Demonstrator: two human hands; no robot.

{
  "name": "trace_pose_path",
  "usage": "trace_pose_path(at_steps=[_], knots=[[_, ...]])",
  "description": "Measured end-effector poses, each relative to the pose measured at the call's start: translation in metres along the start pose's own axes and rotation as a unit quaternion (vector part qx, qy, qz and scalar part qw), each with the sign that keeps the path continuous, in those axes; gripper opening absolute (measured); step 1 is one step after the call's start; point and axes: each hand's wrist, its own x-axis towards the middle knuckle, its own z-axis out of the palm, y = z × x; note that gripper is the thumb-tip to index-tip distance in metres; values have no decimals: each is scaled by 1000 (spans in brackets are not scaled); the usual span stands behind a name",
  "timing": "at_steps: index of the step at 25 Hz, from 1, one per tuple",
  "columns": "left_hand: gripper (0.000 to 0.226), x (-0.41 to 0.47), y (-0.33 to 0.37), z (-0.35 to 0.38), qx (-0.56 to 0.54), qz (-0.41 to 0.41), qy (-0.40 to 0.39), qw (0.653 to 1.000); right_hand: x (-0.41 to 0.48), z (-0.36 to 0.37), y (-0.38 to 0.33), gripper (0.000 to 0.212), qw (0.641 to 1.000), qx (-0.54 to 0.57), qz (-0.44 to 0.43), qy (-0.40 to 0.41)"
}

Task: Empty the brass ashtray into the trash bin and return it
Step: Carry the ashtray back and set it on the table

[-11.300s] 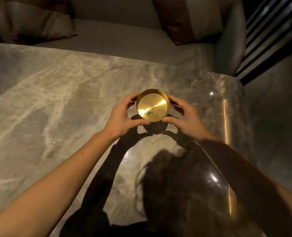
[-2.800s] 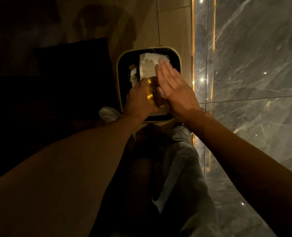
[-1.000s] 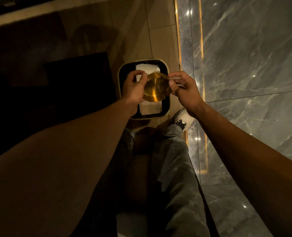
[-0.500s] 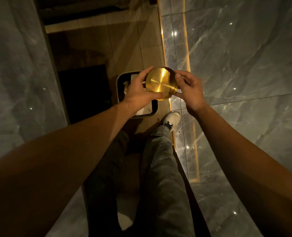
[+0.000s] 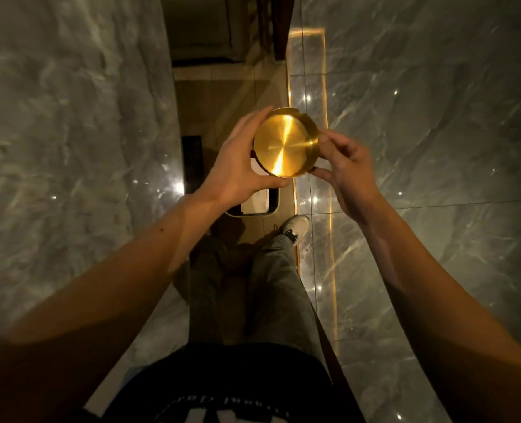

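Note:
The round brass ashtray (image 5: 285, 145) is held up in front of me, tilted so its shiny flat face points at the camera. My left hand (image 5: 238, 166) grips its left rim, thumb under the lower edge. My right hand (image 5: 343, 169) pinches its right rim with fingertips. Below the ashtray, on the floor, only the near corner of the trash bin (image 5: 271, 206) shows, with its pale rim and something light inside; my left hand and the ashtray hide the rest.
Glossy grey marble surfaces rise at left (image 5: 70, 148) and right (image 5: 436, 148), with a lit strip (image 5: 329, 239) along the right one. A tan tiled floor runs between them. My legs and a white shoe (image 5: 296, 227) stand just behind the bin.
The ashtray has risen with both hands, away from the bin and nearer the camera. The view has tilted up, so the bin now sits lower and mostly hidden.

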Motion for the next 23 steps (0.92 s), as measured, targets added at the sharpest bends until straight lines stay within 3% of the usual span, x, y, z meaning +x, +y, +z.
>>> trace_pose_path(at_steps=[5,11,18,23], knots=[[110,-43,20,-64,43,45,70,996,-40,49,-53,49,983,-125,-87,-101],[107,-113,17,-163,39,86,98,991,-97,140,-86,79,964,-176,-148,-133],[104,-206,4,-235,9,91,151,984,-150,235,-98,87,946,-190,-195,-178],[104,-253,4,-253,-9,64,208,976,-169,269,-102,85,912,-238,-239,-234]])
